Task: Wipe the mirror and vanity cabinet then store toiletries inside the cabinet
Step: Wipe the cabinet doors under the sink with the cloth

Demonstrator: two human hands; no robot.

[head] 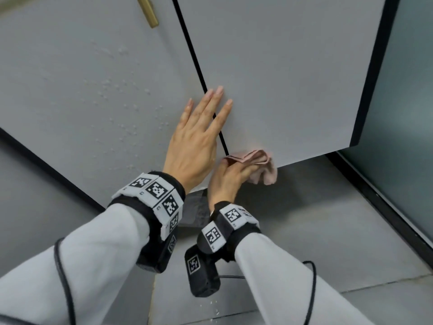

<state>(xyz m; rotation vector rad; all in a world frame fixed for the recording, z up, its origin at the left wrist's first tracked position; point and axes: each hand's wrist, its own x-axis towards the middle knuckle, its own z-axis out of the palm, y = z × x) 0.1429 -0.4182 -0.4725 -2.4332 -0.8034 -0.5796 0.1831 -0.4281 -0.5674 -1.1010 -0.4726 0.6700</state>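
**Right hand wiping bottom corner of right cabinet door, left hand bracing**

Head view looks down at two grey vanity cabinet doors with a dark seam between them. Left hand (194, 146) is flat and fully open, fingers spread, palm pressed on the door fronts across the seam; it holds nothing. Right hand (230, 178) is closed around a bunched pink cloth (260, 166), fingers curled into it, pushing it against the lower inner corner of the right door (281, 78), just beside the seam and right at the door's bottom edge. Part of the cloth hangs below that edge.

Key relation: the unwiped area of the right door lies up and to the right of the cloth hand; the door's bottom edge runs from the cloth toward the far right corner. Right hand is the nearer one and already has the cloth, so the next stroke is probably along that edge or upward.

Left door (82, 90) shows water droplets or blisters on its face, brass handle (150, 12) at top. Likely still needs a pass.

Both wrists wear black bands with printed markers, and cables trail off. Floor (328, 231) is grey tile. No toiletries or mirror in view, so the storing step looks not yet started.
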